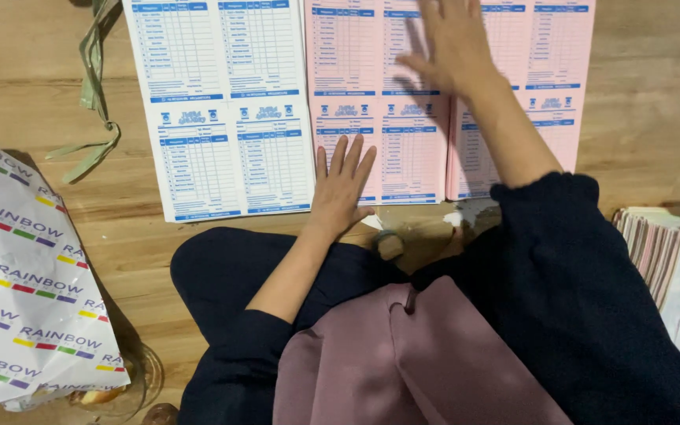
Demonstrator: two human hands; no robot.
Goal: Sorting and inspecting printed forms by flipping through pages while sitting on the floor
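Left hand (342, 182): your palm lay flat, fingers spread, on the pink sheets (379, 134), gripping nothing.
Right hand (450, 43): blurred at 1 o'clock, open over the same sheets; touch unclear.
White sheets (222, 102): just beside the pink ones, at 11 o'clock.
Wrapped ream (17, 275): at 9 o'clock.

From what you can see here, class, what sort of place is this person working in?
Probably a small print or paper-handling workspace, with the work done sitting on a wooden floor. Clues: stacks of white forms and pink forms under the left hand and right hand, a wrapped paper ream, and a pile of sheets.
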